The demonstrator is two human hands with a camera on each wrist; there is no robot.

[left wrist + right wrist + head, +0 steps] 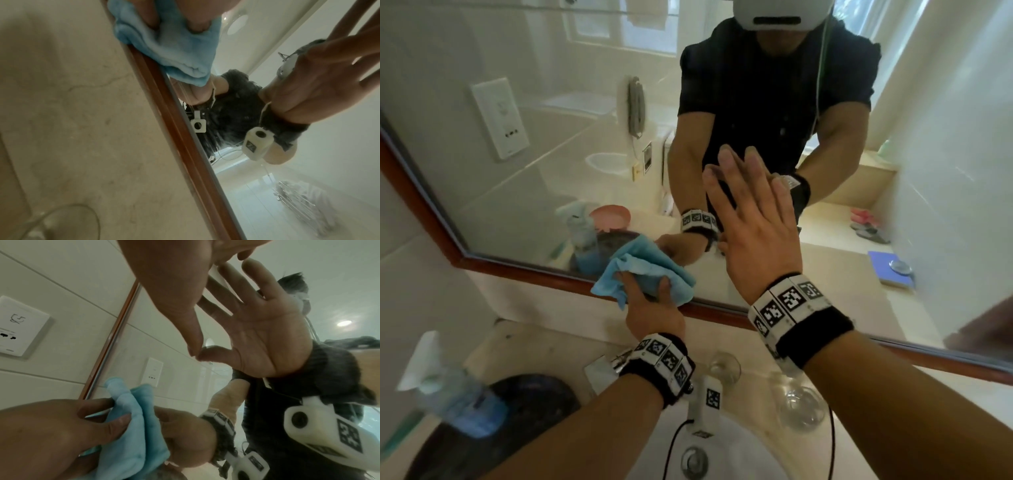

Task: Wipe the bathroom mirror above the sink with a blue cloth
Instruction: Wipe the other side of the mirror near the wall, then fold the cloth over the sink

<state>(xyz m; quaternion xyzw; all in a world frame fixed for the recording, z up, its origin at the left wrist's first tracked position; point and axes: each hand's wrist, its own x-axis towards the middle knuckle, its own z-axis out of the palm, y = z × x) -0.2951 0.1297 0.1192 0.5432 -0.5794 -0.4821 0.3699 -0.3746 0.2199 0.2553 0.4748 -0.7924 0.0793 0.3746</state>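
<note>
left hand (650,308) grips the bunched blue cloth (643,274), fingers curled into its folds, pressing it against the mirror (551,137) right at the bottom edge where the glass meets the wooden frame (534,270); the left wrist view shows the cloth (170,48) overlapping both frame (164,97) and glass. almost all of the glass lies above the cloth and to either side, so the next stroke probably runs up or sideways along the frame, whose long axis goes lower-right to upper-left in the head view. the cloth wad is longer along the frame line than across it. right hand (753,222) is flat on the mirror just right of and above the cloth, fingers straight and slightly spread, holding nothing; the right wrist view shows the thumb tip (193,344) meeting its reflection, so it touches the glass. left hand is the one on the cloth, the right only braces, and judging from this it sits in the path of a rightward wipe. containers: spray bottle (448,394) at lower left with blue liquid in its lower part, two clear glasses (724,368) (803,406) on the counter (534,342) behind the sink (722,455), looking empty but hard to tell. sink basin holds nothing visible but its drain (693,462).
</note>
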